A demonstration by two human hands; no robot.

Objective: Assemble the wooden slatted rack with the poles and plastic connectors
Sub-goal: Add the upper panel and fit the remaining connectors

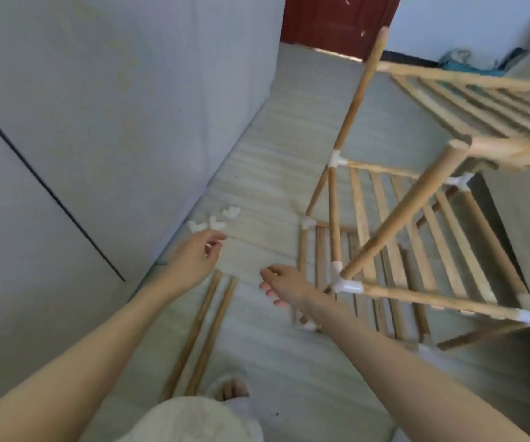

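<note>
item: wooden slatted rack [417,237], part-built, standing on the pale floor [273,161] at 3 o'clock; upright poles joined by white plastic connectors, slatted shelves at several levels, one tilted pole [401,212] rising from a lower corner connector [348,286].
item: three loose white connectors [214,218], on the floor at 10 o'clock, just beside the grey wall panel [97,122].
item: two loose wooden poles [203,333], lying side by side on the floor at 7 o'clock, near a slippered foot [233,389].
item: left hand [198,255], just short of the loose connectors, fingers loosely curled; a small white bit shows between them, though blur hides whether it is pinched.
item: right hand [284,282], near the rack's lower corner, fingers relaxed, holding nothing.
item: dark red door [330,23], 12 o'clock.
</note>
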